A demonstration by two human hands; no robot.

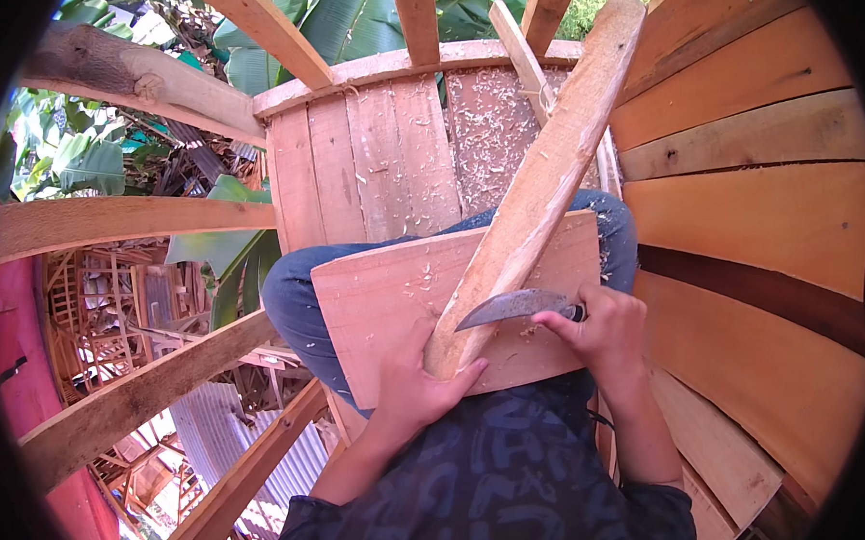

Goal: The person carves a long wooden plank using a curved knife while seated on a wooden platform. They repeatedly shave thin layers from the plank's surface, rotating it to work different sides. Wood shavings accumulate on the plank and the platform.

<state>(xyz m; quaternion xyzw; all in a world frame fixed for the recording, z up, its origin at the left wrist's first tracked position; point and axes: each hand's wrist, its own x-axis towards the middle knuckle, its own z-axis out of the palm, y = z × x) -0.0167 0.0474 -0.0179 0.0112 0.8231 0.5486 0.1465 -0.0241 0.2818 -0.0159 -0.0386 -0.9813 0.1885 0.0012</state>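
Across my lap lies a flat wooden board (374, 287), with some shavings on it. A long, rough wooden plank (542, 193) rests on the board and slants away to the upper right. My left hand (426, 371) is wrapped round the plank's near end, thumb on its right edge. In my right hand (599, 326) is a knife (513, 307) with a curved, dark blade and a dark handle. The blade lies across the plank just beyond my left hand, its tip pointing left. Whether its edge bites into the wood I cannot tell.
Shavings cover much of the plank floor (379, 162) ahead of my knees. A thin wooden stick (521, 62) leans beyond the plank. An orange-brown board wall (753, 226) stands close on my right. Wooden rails (147, 388) run along the left, with corrugated metal sheets (218, 425) below.
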